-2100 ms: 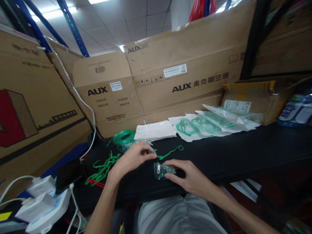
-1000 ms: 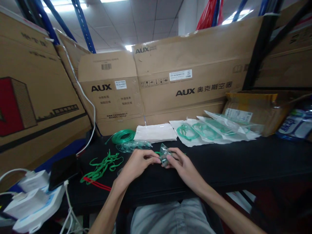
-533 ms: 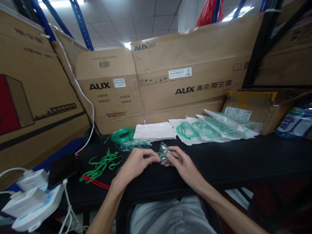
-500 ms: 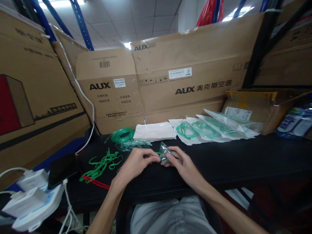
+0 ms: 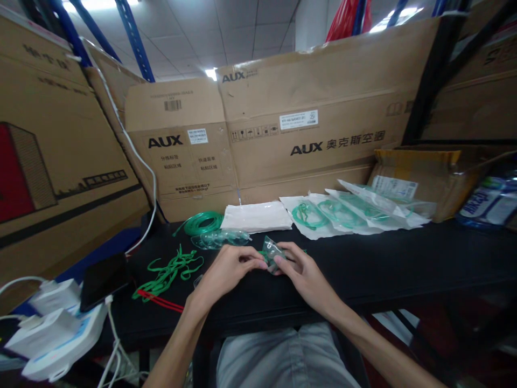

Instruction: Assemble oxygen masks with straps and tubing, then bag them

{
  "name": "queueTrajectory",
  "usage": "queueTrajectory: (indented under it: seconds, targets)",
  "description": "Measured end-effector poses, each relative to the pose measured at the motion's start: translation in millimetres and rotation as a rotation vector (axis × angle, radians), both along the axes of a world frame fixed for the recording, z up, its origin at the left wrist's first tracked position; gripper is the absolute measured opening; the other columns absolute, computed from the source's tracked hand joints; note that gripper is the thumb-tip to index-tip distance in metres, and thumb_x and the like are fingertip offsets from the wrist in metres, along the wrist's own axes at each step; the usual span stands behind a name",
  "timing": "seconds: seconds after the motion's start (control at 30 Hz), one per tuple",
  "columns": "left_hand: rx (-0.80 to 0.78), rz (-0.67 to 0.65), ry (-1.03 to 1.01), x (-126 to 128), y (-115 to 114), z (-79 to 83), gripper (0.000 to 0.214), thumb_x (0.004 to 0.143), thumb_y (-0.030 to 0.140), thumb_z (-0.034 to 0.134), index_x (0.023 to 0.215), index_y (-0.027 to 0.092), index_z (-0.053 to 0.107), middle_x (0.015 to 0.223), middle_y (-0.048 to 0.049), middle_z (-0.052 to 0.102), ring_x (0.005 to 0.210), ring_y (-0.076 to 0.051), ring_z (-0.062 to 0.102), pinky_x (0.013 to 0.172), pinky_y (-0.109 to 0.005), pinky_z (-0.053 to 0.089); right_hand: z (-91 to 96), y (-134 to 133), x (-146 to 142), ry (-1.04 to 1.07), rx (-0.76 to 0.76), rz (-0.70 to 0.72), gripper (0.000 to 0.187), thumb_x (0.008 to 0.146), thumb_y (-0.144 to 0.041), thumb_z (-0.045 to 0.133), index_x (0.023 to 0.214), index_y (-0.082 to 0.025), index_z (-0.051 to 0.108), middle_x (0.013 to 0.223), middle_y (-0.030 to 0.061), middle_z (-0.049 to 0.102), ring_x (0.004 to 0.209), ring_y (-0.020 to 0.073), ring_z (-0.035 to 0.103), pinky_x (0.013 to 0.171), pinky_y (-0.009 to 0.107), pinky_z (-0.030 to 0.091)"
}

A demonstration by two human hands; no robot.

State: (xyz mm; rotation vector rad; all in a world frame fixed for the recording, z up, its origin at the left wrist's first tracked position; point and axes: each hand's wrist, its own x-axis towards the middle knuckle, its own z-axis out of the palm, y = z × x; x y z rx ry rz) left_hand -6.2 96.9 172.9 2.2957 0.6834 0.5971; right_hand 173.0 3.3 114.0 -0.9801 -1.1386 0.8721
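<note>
A small clear plastic mask point(image 5: 271, 248), like an oxygen mask, is held just above the black table, in front of my body. My right hand point(image 5: 297, 264) grips it from the right, thumb on the near side. From the left, my left hand point(image 5: 238, 261) pinches thumb and forefinger together at the mask's edge. A bit of green strap point(image 5: 262, 253) shows by those fingertips; its exact path is partly hidden. Several more clear masks point(image 5: 220, 239) lie nested behind my left hand. Loose green straps point(image 5: 172, 274) are heaped to its left, with red cords point(image 5: 161, 302) beside them.
Behind the masks are coiled green tubing point(image 5: 203, 222) and stacked white pouches point(image 5: 257, 216). Filled pouches point(image 5: 311, 218) fan out rightward toward an open carton point(image 5: 428, 183) and a blue bottle point(image 5: 490, 202). A phone point(image 5: 104, 281) and power strip point(image 5: 67, 345) occupy the left. Cardboard point(image 5: 323, 102) walls the back.
The mask has tilted slightly in my fingers. Both hands stay almost in the same place, and their hold on it continues.
</note>
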Motion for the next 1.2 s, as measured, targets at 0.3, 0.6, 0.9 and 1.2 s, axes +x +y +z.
queueTrajectory:
  seconds: [0.3, 0.6, 0.9, 1.2]
  targets:
    - [-0.063, 0.006, -0.116, 9, -8, -7.4, 0.055, 0.087, 0.020, 0.071, 0.137, 0.026, 0.052, 0.085, 0.0050, 0.081, 0.075, -0.017, 0.073, 0.074, -0.023, 0.050, 2.3, 0, 2, 0.023, -0.032, 0.002, 0.046, 0.085, -0.058, 0.073, 0.113, -0.022, 0.064, 0.095, 0.0051, 0.077, 0.084, 0.0223, 0.075, 0.078, 0.038, 0.062]
    - [-0.014, -0.062, -0.137, 8, -9, -5.5, 0.031, 0.090, 0.037, 0.073, 0.118, 0.025, 0.066, 0.101, 0.0013, 0.079, 0.076, -0.014, 0.065, 0.073, -0.024, 0.046, 2.1, -1, 3, -0.003, -0.022, -0.111, 0.045, 0.087, -0.054, 0.073, 0.118, -0.023, 0.065, 0.118, 0.0098, 0.072, 0.104, 0.0257, 0.071, 0.085, 0.039, 0.061]
    - [0.035, -0.042, -0.049, 11, -15, -5.7, 0.023, 0.094, 0.038, 0.067, 0.114, 0.026, 0.066, 0.096, 0.0045, 0.077, 0.067, -0.013, 0.056, 0.067, -0.023, 0.042, -1.1, -5, 2, -0.118, 0.099, -0.147, 0.017, 0.086, -0.042, 0.077, 0.094, -0.026, 0.075, 0.133, 0.0096, 0.060, 0.128, 0.0276, 0.057, 0.094, 0.036, 0.057]
    - [0.092, -0.041, -0.022, 13, -20, -6.3, 0.020, 0.092, 0.027, 0.066, 0.112, 0.026, 0.066, 0.095, 0.0051, 0.078, 0.067, -0.012, 0.058, 0.068, -0.022, 0.043, -3.5, -1, 5, -0.173, 0.085, -0.161, 0.019, 0.086, -0.044, 0.074, 0.083, -0.025, 0.072, 0.123, 0.0105, 0.066, 0.121, 0.0285, 0.061, 0.095, 0.040, 0.055]
